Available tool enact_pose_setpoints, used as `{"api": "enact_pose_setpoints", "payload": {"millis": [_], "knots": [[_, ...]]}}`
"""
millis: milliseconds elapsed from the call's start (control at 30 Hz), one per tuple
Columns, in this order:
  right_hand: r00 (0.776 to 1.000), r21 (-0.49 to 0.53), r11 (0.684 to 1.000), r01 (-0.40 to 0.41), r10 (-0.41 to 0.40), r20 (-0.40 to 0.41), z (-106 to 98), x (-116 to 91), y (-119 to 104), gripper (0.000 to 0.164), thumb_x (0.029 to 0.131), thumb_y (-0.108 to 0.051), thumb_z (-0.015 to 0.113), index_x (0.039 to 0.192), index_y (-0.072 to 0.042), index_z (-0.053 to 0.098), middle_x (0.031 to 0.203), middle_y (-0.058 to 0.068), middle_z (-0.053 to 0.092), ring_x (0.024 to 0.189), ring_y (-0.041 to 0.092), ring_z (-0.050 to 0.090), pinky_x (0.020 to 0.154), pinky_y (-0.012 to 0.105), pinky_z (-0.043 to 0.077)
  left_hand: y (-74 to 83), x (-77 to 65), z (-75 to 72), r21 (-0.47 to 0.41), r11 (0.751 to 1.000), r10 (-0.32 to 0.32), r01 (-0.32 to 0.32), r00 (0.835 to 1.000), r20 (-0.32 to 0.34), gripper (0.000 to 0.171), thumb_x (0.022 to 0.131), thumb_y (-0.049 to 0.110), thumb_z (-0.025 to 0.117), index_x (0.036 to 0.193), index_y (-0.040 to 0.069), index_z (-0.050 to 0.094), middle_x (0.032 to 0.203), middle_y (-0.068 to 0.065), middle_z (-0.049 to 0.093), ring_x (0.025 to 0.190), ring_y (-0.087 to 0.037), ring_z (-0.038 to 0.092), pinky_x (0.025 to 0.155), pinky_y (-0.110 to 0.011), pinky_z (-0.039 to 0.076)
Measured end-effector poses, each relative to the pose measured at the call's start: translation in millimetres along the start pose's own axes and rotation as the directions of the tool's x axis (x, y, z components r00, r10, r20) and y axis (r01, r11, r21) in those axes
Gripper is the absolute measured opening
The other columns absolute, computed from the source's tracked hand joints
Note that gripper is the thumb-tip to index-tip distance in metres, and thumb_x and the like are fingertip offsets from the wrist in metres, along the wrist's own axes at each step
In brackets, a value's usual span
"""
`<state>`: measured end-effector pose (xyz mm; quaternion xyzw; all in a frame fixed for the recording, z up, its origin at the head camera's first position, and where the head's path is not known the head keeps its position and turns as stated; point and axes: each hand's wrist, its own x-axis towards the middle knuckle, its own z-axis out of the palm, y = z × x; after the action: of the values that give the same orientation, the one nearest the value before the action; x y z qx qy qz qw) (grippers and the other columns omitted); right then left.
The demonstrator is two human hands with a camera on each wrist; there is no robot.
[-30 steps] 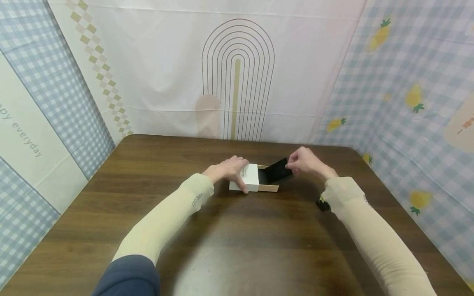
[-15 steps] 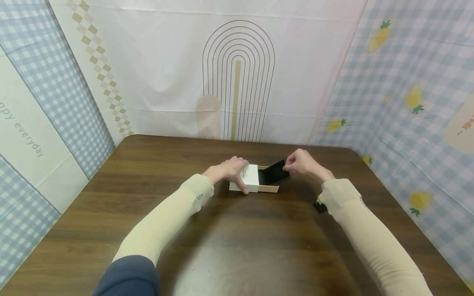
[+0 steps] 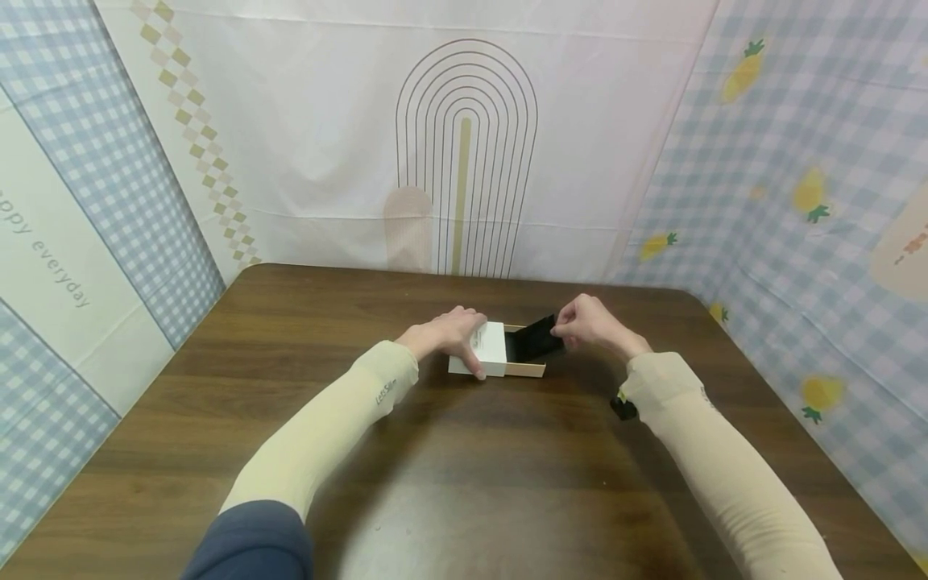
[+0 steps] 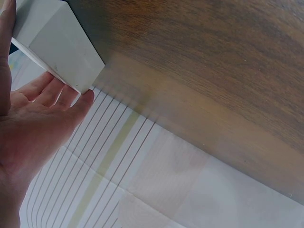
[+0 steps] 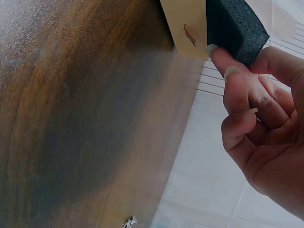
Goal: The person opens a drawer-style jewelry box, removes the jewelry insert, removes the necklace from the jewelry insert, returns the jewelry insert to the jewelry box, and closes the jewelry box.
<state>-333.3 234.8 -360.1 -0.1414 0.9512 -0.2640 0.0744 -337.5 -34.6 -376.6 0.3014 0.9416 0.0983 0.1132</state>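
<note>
A small white box (image 3: pixel 492 346) lies on the table with its tan cardboard drawer (image 3: pixel 525 370) slid partway out to the right. My left hand (image 3: pixel 451 331) grips the white sleeve across its top, thumb on the near side; in the left wrist view, fingers curl along the edge of the white box (image 4: pixel 66 47). A black foam piece (image 3: pixel 534 339) rises at a slant from the drawer. Its upper right end is pinched by my right hand (image 3: pixel 589 319). Up close, the dark foam (image 5: pixel 237 33) sits between thumb and index finger, beside the tan drawer wall (image 5: pixel 187 28).
A brown wooden table (image 3: pixel 478 467) spreads around the box. Behind it hangs a white patterned cloth (image 3: pixel 312 145), with checked cloth (image 3: pixel 783 242) on the right. A small black device (image 3: pixel 623 407) sits at the right wrist. A tiny silvery bit (image 5: pixel 129 222) shows in the right wrist view.
My right hand has shifted slightly left and down, and the foam's raised end has come with it toward the drawer. My left hand and the box stay in place.
</note>
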Motion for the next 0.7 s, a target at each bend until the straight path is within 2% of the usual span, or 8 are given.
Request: {"api": "enact_pose_setpoints", "payload": {"millis": [367,500,700], "knots": [[1.0,0.014,1.0,0.008,-0.008,0.005,2.7,-0.7,-0.6,0.022,0.088,-0.013,0.067,0.068,-0.006,0.069,0.049,0.001,0.059,0.055,0.027,0.061,0.058,0.025,0.041,0.5,-0.1,-0.2,-0.003,1.0,0.001,-0.001,1.0,0.003,0.084,0.059,0.048,0.088,0.126,0.011,0.051,0.111,-0.003,0.054,0.107,-0.02,0.045,0.085,-0.035,0.044],[1.0,0.017,1.0,0.01,-0.01,0.003,4.1,-0.4,-1.2,0.021,0.088,-0.013,0.067,0.068,-0.006,0.069,0.05,0.0,0.06,0.053,0.024,0.061,0.058,0.025,0.044,0.0,0.1,0.0,-0.005,1.0,0.002,-0.002,1.0,0.004,0.084,0.059,0.048,0.089,0.125,0.011,0.051,0.111,-0.003,0.054,0.107,-0.02,0.045,0.086,-0.035,0.044],[1.0,0.024,0.999,0.021,-0.022,0.015,8.0,0.9,0.3,0.023,0.088,-0.015,0.066,0.067,-0.006,0.068,0.051,0.002,0.063,0.049,0.017,0.06,0.051,0.022,0.043,0.0,-0.6,-0.2,-0.013,1.0,0.003,-0.002,1.0,0.006,0.085,0.059,0.047,0.089,0.126,0.012,0.051,0.111,-0.003,0.054,0.107,-0.02,0.045,0.086,-0.035,0.044]]}}
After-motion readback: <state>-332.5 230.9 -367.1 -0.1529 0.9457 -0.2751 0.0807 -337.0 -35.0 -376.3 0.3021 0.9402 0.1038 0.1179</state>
